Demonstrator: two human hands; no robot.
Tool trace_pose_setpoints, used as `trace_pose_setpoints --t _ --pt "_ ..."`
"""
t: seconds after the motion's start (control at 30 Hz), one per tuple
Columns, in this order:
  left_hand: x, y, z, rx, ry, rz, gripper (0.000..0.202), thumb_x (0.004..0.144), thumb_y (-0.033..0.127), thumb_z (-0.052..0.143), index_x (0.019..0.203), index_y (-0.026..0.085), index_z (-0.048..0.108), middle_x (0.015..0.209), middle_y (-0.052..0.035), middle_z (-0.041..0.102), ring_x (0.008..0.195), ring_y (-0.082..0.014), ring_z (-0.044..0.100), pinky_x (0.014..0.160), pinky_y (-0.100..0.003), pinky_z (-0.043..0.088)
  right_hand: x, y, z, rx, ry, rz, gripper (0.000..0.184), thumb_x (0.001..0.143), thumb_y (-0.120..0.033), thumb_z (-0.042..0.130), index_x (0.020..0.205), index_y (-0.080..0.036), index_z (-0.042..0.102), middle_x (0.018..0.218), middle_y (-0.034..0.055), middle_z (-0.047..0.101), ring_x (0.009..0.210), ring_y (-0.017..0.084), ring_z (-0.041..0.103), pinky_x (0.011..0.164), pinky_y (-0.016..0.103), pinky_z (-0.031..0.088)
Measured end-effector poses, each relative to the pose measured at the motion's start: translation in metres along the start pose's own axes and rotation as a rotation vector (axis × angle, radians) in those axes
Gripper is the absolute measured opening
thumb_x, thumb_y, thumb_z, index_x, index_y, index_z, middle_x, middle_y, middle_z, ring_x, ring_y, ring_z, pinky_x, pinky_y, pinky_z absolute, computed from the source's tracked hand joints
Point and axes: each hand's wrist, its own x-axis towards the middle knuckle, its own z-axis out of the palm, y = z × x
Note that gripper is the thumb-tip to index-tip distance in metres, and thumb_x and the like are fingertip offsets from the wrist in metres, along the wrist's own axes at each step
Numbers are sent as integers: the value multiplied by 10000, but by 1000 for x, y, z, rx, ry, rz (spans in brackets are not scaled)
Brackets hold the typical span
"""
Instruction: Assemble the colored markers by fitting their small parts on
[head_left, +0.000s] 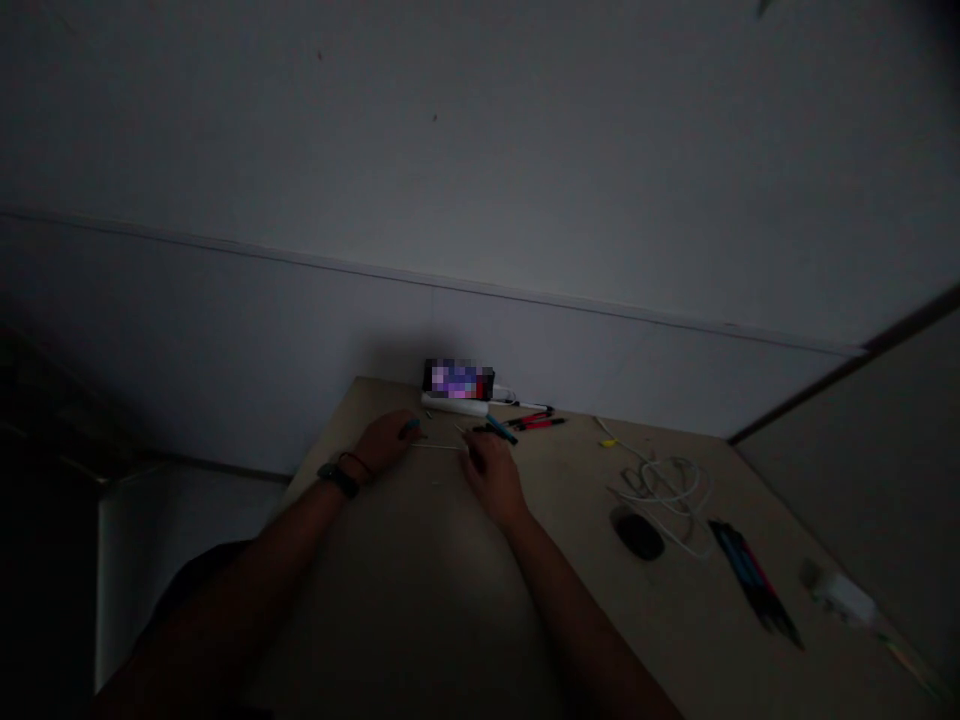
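Thin white strand (436, 446) runs between the hands over the tabletop (559, 490). The left hand (385, 443) pinches narrowly on a small teal piece (409, 428); the right hand (491, 478) curls narrowly at the strand's far end, though the dimness hides whether it grips. A teal-and-black marker (501, 430) sits beside it, so a nudge could snag the strand, and a slip in this poor light could lose it.

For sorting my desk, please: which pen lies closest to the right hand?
The blue pen, just above the right hand; the red pens lie farther, the pen bundle farther still.
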Motion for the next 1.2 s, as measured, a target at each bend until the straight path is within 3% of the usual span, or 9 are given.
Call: trace_pose_setpoints --t 0.1,0.23,0.7,0.9,1.07,1.2 --pt "0 -1 3 -14 19 -16 190 922 357 592 807 212 633 814 -49 690 779 -212 622 733 -311 467 0 -10 9 -205 -128 -86 320 951 -260 595 1245 -216 714 1248 141 680 1181 309 573 1033 490 465" --pt "0 -1 4 -28 38 -34 213 923 391 614 802 217 638 803 -46 688 769 -215 628 730 -309 469 1 -17 15 -305 -231 -91 225 965 -274 619 1139 -247 759 1195 106 703 1124 307 577 1002 486 476" --pt "-3 -3 12 -94 111 -51 98 887 277 614 822 222 664 859 -66 710 818 -240 657 777 -333 493 -5 -18 14 -335 -211 -107 252 986 -217 593 1174 -194 758 1132 108 734 1114 281 591 987 425 487" --pt "-4 -2 13 -164 151 -83 111 849 276 634 752 226 655 795 -55 696 780 -230 643 773 -326 496 -11 -15 12 -312 -212 -121 290 969 -176 550 1174 -209 752 1083 114 743 1086 284 625 988 449 490" --pt "-5 0 9 -166 156 -99 108 835 269 616 748 224 662 798 -53 704 765 -220 632 746 -318 484 -13 -14 7 -353 -219 -63 250 928 -138 566 1066 -209 763 1092 119 750 1054 294 642 944 436 499" --pt "-3 0 7 -211 159 -97 176 843 331 608 709 219 637 719 -27 674 697 -192 598 680 -294 454 -13 -15 3 -409 -224 -7 290 936 -133 561 1158 -200 735 1129 130 747 1094 311 627 941 439 485"
